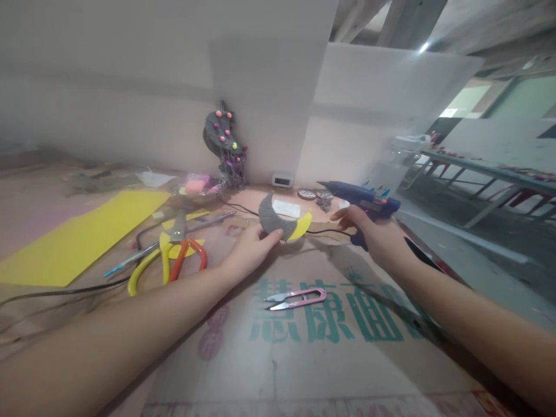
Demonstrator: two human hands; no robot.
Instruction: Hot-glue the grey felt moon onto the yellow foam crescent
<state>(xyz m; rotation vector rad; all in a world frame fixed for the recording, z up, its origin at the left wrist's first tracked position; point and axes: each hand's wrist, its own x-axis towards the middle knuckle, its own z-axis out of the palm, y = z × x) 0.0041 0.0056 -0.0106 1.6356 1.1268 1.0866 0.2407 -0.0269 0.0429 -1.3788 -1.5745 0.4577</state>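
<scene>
Between the thumb and fingers of my left hand [256,246] is a crescent moon shape [274,219], mostly wrapped in grey yarn, with a bare yellow tip [300,226] at its right end. My right hand [369,231] grips a blue hot glue gun [362,196]; its nozzle points left, above and to the right of the crescent. The glue gun's handle is partly covered by my fingers. Below the crescent, pink-handled thread snips [299,297] lie on the printed sheet [208,382] with their blades pointing left.
Pliers with yellow and red handles [179,243], a pen [130,260] and yellow sheet [87,237] lie left. At the back stand a decorated grey crescent [223,136] and small digital display [282,180]. A black cord [328,231] crosses the table. A lidded jar [402,152] stands right.
</scene>
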